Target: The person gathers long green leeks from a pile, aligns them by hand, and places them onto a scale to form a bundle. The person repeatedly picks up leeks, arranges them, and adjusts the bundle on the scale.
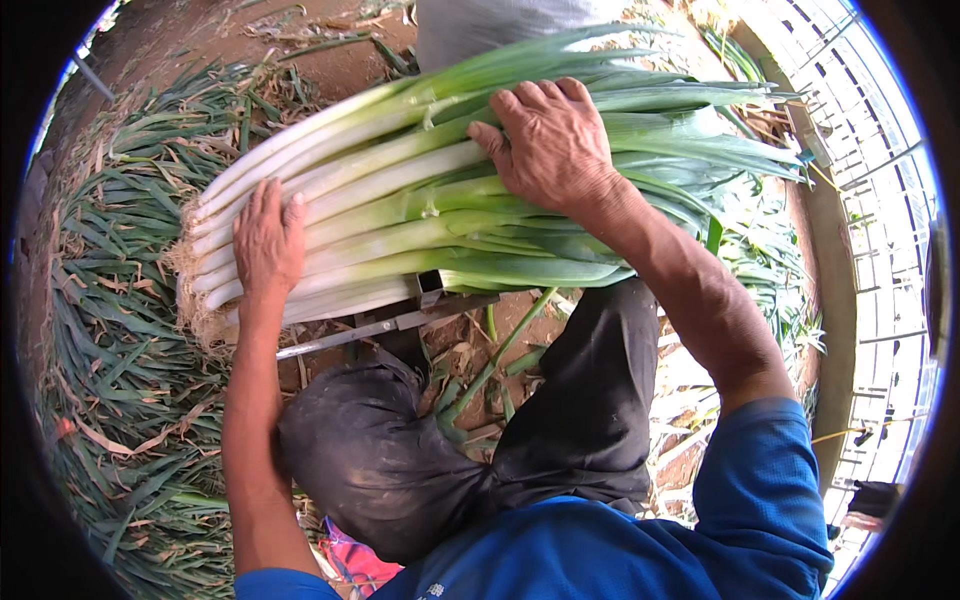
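Note:
A thick bundle of long green onions (400, 190) lies crosswise before me, roots at the left and green leaves at the right. Across its white stalks, close to the hairy roots (200, 320), rests my left hand (268, 238), fingers stretched out flat. My right hand (550, 140) presses down from above where the stalks turn green, its thumb apart from the lightly bent fingers. Both palms are hidden against the onions. Under the near side of the bundle shows a metal bar (385, 325) of a low stand; most of that stand is covered.
Heaps of cut green leaves (130, 280) cover the ground at the left. More leafy scraps (755, 240) lie at the right, beside a concrete curb (835, 300) and a white wire grid (890, 230). A pale sack (490, 30) stands beyond the bundle. My knees (350, 430) are close below.

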A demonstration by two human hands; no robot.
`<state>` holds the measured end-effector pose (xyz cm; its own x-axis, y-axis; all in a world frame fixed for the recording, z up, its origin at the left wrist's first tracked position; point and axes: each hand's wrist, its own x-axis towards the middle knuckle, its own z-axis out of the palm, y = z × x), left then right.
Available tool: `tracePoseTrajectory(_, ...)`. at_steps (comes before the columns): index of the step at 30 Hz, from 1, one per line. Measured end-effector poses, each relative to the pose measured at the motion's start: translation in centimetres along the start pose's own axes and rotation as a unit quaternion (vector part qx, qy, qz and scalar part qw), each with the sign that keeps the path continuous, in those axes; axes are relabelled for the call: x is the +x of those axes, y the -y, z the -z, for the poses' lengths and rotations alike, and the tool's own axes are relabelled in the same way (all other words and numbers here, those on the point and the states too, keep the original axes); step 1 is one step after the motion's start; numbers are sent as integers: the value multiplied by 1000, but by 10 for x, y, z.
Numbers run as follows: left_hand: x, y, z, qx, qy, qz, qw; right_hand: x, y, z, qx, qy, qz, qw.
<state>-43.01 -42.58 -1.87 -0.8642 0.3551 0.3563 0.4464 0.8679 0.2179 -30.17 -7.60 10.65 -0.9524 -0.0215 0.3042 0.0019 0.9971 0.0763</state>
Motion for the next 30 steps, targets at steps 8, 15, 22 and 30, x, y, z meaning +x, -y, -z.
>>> tracePoseTrajectory(8,7,50,-39,-21,20,-11,1000,-4,-18,-11,57,-5,-19,998)
tracePoseTrajectory(15,41,109,-38,-19,72,-22,997,-129,-35,22,349,-411,76,839)
tracePoseTrajectory(22,42,125,-35,-61,84,-28,994,-517,-144,-112,373,-182,-577,704)
tracePoseTrajectory(30,39,108,-37,-117,130,60,983,-690,-247,-220,119,-80,-814,563)
